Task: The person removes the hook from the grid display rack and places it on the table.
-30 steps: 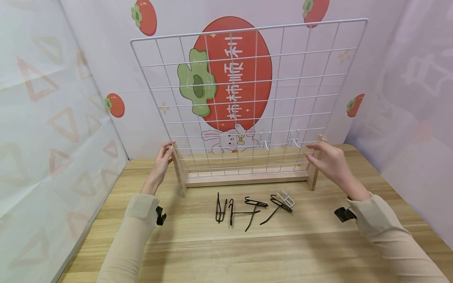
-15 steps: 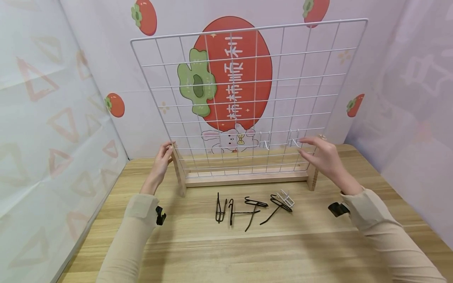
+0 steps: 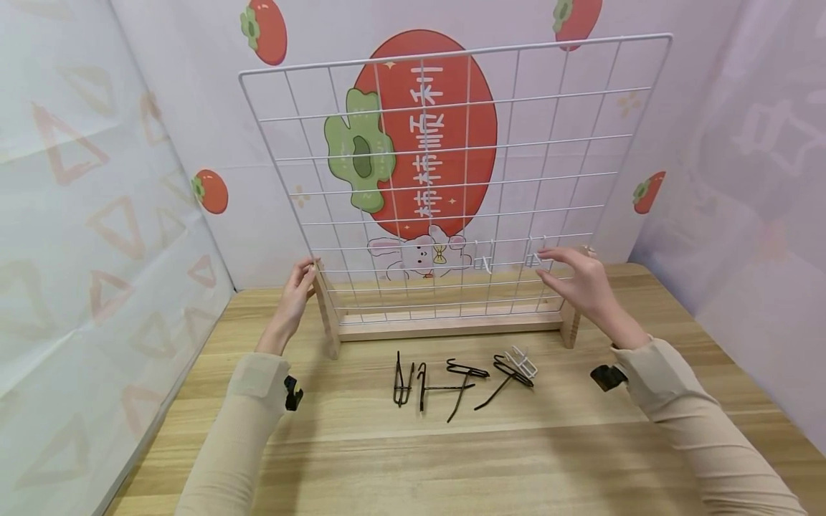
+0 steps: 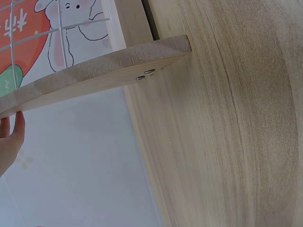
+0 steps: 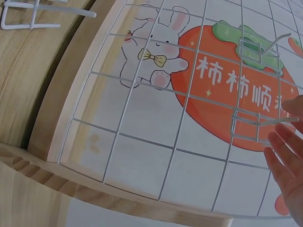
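A white wire grid panel (image 3: 452, 154) stands tilted in a wooden stand (image 3: 452, 330). My left hand (image 3: 298, 285) grips the upper end of the stand's left side piece; the left wrist view shows fingertips against the wood. Two white wire hooks hang low on the right of the grid, an inner hook (image 3: 484, 258) and an outer hook (image 3: 533, 254). At the outer hook is my right hand (image 3: 584, 283), thumb and fingers parted. In the right wrist view its prong (image 5: 279, 121) reaches between them; whether they touch it I cannot tell.
Several black wire hooks (image 3: 422, 387) lie in a row on the wooden table (image 3: 413, 466) in front of the stand. Beside them lies a loose white hook (image 3: 524, 362). A printed cloth backdrop (image 3: 548, 172) rises behind the grid.
My right hand has moved left, from near the stand's right side piece to the outer white hook. My left hand stays on the left side piece.
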`<state>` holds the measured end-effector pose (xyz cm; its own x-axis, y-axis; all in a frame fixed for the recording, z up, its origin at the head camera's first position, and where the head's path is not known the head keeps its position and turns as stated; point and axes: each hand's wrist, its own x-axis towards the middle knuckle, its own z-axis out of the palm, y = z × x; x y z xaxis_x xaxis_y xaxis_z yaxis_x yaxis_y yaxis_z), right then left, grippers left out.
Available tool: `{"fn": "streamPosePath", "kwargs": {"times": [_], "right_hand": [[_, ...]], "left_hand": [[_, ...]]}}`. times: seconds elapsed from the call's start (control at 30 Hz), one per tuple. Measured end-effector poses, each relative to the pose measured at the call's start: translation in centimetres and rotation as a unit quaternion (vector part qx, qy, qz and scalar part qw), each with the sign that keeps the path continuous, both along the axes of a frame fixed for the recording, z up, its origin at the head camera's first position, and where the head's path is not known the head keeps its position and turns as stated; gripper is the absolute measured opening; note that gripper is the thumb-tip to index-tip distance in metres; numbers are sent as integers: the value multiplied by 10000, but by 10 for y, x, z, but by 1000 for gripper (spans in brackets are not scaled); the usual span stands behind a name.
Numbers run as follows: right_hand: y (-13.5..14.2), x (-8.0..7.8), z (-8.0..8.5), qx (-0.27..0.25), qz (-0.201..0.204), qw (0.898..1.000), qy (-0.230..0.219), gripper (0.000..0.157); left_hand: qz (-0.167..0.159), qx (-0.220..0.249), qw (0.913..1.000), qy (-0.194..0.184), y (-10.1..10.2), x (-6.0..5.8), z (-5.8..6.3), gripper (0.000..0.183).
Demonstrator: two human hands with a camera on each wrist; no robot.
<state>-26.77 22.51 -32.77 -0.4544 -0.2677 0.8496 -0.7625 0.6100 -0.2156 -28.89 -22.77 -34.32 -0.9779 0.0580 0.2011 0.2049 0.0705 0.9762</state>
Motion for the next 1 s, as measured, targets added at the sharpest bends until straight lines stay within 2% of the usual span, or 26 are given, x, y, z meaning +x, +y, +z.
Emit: {"fn": "streamPosePath", "kwargs": {"times": [0.37, 0.47, 0.6, 0.73, 1.0], "right_hand": [[0, -4, -4, 10, -95, 9999, -78, 27], [0, -6, -6, -4, -107, 9999, -34, 27], [0, -7, -8, -74, -58, 10000, 3, 27], [0, -7, -9, -129, -51, 9999, -18, 27], [-1, -8, -10, -236, -129, 9994, 200, 23]], "left_hand": [[-6, 32, 10000, 1, 0, 0, -1, 31], [0, 86, 10000, 3, -3, -6, -7, 29], [22, 119, 9999, 5, -4, -7, -8, 26], [16, 22, 10000, 11, 0, 0, -1, 32], [-32, -42, 10000, -13, 0, 1, 1, 38]]}}
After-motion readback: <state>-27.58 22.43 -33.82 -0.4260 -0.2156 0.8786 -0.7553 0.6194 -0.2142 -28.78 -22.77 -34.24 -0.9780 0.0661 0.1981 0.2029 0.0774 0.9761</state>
